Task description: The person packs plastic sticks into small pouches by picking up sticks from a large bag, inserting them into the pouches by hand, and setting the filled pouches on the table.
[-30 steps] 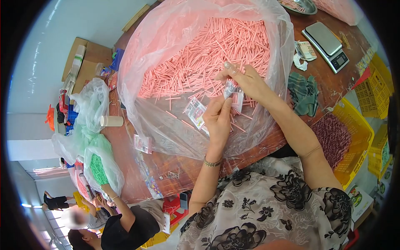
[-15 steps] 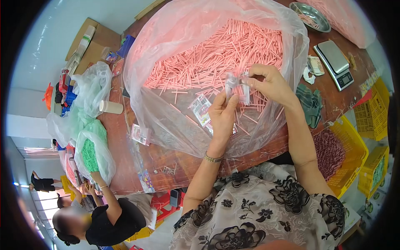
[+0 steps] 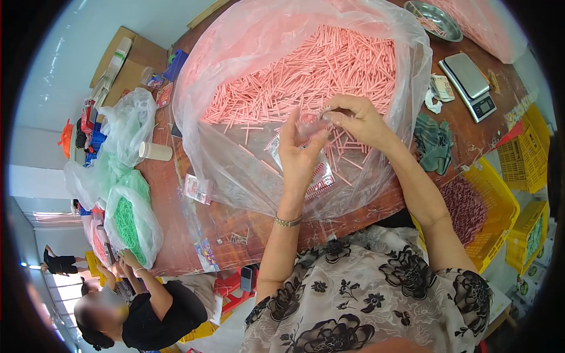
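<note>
A small clear plastic packet [image 3: 309, 126] is held between my two hands over the pile of thin pink sticks [image 3: 306, 76]. My left hand [image 3: 299, 150] grips its near left side with thumb and fingers. At the packet's upper right, my right hand [image 3: 358, 122] pinches the edge. What the packet contains is too blurred to make out. Beneath my hands lies a printed packet with red-striped edges [image 3: 321, 179], partly covered by the left hand. The sticks spill from a large clear plastic bag [image 3: 235, 170] spread on the table.
To the right are a digital scale [image 3: 468, 79], a green cloth [image 3: 434, 144], a metal bowl [image 3: 438, 23] and yellow crates [image 3: 500, 206]. Leftward stand a white cup [image 3: 156, 151] and a bag of green sticks [image 3: 129, 223], with a co-worker [image 3: 159, 309] beside it.
Both my hands have moved left with the packet, and its position is lower. More of the red-edged packet underneath shows. The co-worker's hand has drawn back from the green sticks.
</note>
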Motion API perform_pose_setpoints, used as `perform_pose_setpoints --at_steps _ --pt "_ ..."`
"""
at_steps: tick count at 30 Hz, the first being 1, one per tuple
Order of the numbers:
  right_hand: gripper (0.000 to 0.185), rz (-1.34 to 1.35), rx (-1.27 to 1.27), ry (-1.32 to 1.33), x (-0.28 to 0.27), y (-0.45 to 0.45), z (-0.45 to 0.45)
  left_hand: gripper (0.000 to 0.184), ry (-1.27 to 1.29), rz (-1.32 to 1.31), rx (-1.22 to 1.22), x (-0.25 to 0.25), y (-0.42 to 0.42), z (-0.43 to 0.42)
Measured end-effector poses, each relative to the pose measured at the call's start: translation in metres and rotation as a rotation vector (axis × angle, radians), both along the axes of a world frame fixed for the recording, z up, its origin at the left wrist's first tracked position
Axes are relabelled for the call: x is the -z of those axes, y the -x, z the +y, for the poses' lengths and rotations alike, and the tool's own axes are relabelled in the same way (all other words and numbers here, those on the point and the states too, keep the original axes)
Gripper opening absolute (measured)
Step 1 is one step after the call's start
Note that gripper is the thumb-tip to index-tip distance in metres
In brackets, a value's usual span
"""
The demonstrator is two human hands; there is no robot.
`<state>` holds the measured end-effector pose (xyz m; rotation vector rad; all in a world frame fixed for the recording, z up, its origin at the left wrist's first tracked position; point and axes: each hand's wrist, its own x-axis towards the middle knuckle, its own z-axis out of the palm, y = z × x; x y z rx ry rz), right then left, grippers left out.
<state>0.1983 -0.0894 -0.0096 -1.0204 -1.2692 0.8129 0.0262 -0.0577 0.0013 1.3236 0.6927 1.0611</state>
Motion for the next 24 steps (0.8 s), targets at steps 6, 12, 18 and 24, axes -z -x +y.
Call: perform_pose_setpoints --at_steps 6,12,18,24 --pt "0.021 -0.136 0.188 0.059 0.004 -0.01 0.008 0.014 0.14 0.086 -0.15 0.0 0.018 0.012" --pt "0.018 -0.926 0.518 -0.109 0.032 0.002 0.024 0.02 0.23 -0.201 0.045 0.0 0.043 0.018" --pt "0.017 -1.274 0.419 0.119 0.012 0.008 0.015 0.016 0.233 -0.326 0.006 0.004 0.082 0.032" --pt "0.017 -1.41 0.334 0.026 0.015 0.035 0.049 0.014 0.226 -0.358 -0.011 0.03 0.061 0.071"
